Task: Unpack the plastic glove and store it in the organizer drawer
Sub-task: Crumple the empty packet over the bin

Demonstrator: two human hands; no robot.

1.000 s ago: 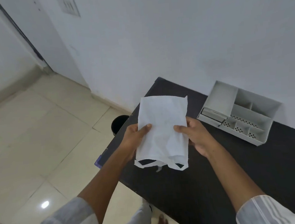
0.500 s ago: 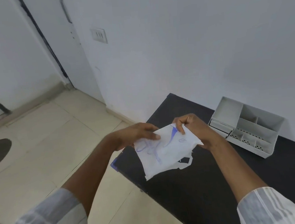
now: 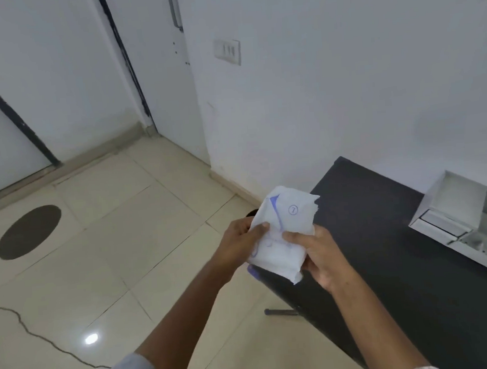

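Observation:
A white paper glove packet [image 3: 287, 220] with blue printed marks is held in the air over the left end of the black table [image 3: 387, 246]. My left hand [image 3: 238, 244] grips its left side with the thumb on top. My right hand [image 3: 319, 254] grips its lower right side. The packet is crumpled and partly folded; no glove shows outside it. The white organizer [image 3: 469, 219] stands at the right on the table by the wall, with its small drawer front [image 3: 440, 222] facing me, well to the right of both hands.
A beige tiled floor lies to the left with a dark oval mat [image 3: 29, 231] and a thin cable [image 3: 29, 332]. White doors and a wall switch [image 3: 227, 51] are behind. A dark round object [image 3: 252, 212] peeks out on the floor beyond my left hand.
The packet went from a flat sheet held upright to a crumpled, folded bundle showing blue print. My head turned left, so the organizer has slid to the right edge of view.

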